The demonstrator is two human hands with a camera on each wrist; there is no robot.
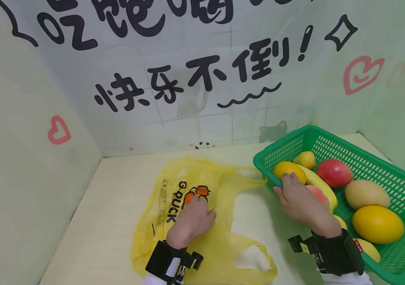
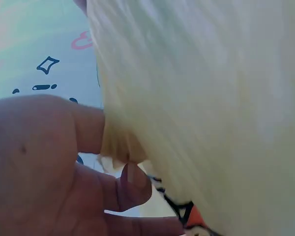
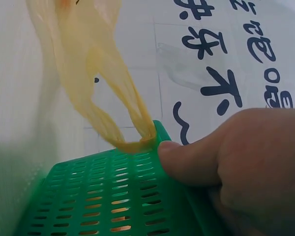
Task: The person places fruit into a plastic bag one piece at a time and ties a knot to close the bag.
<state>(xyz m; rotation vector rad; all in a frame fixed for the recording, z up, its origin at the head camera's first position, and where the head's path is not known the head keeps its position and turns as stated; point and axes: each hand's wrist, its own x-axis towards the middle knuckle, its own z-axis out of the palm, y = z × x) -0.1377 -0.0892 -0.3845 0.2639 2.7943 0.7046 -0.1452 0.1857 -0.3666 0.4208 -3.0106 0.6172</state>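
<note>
A yellow plastic bag (image 1: pixel 220 245) with a printed duck design lies spread on the table, its handle loops toward the right. My left hand (image 1: pixel 193 219) is over the print and pinches the film between thumb and finger; in the left wrist view the lifted bag film (image 2: pixel 211 98) fills the right side. My right hand (image 1: pixel 303 200) grips the near left rim of a green basket (image 1: pixel 398 170), thumb (image 3: pixel 179 157) outside and fingers inside, beside an orange fruit (image 1: pixel 289 170). One bag handle (image 3: pixel 132 146) reaches the rim right by that thumb.
Inside the basket are a pear (image 1: pixel 305 159), a banana (image 1: pixel 318 184), a red fruit (image 1: pixel 334 173), a tan oval fruit (image 1: pixel 366 194), a yellow oval fruit (image 1: pixel 378 224) and a peach (image 1: pixel 318 196). Walls (image 1: pixel 202 118) with lettering close off the table's back and sides.
</note>
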